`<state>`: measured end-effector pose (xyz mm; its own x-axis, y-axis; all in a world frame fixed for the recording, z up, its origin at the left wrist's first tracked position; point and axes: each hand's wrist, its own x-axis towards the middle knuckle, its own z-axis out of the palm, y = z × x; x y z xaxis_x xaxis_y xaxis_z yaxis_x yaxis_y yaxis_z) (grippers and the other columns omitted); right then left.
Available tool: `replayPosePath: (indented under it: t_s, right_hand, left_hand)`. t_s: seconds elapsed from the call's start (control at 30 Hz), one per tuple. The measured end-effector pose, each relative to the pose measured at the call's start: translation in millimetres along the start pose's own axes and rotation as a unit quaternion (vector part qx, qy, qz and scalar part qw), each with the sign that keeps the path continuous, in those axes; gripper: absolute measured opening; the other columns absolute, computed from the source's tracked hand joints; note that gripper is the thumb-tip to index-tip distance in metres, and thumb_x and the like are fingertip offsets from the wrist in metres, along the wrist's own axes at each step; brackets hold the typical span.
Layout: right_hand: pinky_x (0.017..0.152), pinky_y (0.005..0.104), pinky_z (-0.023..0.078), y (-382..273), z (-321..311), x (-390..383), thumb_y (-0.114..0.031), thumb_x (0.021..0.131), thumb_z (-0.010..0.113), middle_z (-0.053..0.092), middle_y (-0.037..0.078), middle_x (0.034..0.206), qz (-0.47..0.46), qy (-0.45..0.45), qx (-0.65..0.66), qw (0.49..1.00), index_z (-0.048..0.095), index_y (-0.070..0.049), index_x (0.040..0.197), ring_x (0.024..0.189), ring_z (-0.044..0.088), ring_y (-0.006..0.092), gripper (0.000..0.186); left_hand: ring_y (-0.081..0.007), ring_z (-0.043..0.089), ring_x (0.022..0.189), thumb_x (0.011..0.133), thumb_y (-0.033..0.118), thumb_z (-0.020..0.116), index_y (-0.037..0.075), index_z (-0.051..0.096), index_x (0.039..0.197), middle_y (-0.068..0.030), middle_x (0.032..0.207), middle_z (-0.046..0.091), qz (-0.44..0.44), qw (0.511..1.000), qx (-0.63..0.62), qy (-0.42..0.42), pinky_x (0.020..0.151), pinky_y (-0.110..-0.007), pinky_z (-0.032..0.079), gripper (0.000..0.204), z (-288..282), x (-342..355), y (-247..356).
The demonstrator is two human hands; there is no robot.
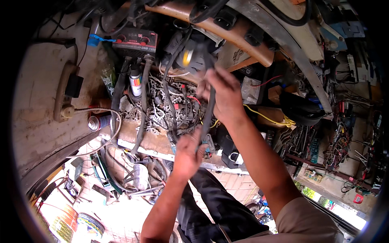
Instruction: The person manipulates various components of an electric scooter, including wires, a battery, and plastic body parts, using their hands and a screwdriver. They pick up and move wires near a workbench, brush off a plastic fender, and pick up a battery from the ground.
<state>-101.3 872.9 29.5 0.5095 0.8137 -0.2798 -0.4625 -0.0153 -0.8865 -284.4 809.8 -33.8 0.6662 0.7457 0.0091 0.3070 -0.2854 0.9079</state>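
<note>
A thick dark grey cable (209,111) runs upward between my two hands, somewhat blurred by motion. My right hand (226,91) is closed around its upper part. Lower down, my left hand (187,157) grips the same cable, with its fingers partly hidden. Just beyond my right hand, a grey shape with a yellow-and-white ring (187,57) is smeared, so I cannot tell what it is. Left of the hands, more thick cables (142,109) hang below a red-and-black box with two knobs (135,41). Scrap metal pieces (160,95) cover the bench there.
A spray can (135,83) stands among the scrap, and another can (99,122) lies at the bench's left end. An orange-brown bar (214,26) crosses overhead. Yellow wire (271,118) and several wrenches (298,141) are at right. Tools and a round container (90,224) occupy the floor.
</note>
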Motion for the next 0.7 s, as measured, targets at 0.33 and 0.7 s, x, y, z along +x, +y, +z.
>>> replayPosePath:
  t_s: [0.33, 0.7]
  right_hand:
    - [0.084, 0.0442, 0.042, 6.4, -22.6, 196.3, -0.012, 0.081, 0.055, 0.058, 0.022, 0.101, -0.342, 0.192, -0.579, 0.715, 0.056, -0.004, 0.109, 0.095, 0.054, 0.0404, 0.029]
    - [0.083, 0.0506, 0.041, 255.5, -90.2, -139.1, -0.015, 0.075, 0.059, 0.058, 0.017, 0.093, -0.012, -0.119, -0.766, 0.631, 0.055, -0.006, 0.108, 0.088, 0.055, 0.0369, 0.035]
  left_hand:
    - [-0.0389, 0.056, 0.101, 0.074, 0.034, 0.069, -0.001, 0.046, 0.12, -0.0251, 0.107, 0.058, -0.407, 0.914, -0.005, -0.003, 0.085, -0.042, 0.045, 0.063, 62.7, -91.7, -152.5]
    - [-0.033, 0.061, 0.094, 0.062, 0.036, 0.079, -0.001, 0.051, 0.109, -0.0204, 0.1, 0.063, -0.512, 0.855, -0.089, 0.0, 0.081, -0.039, 0.046, 0.066, 93.5, -82.5, -206.6]
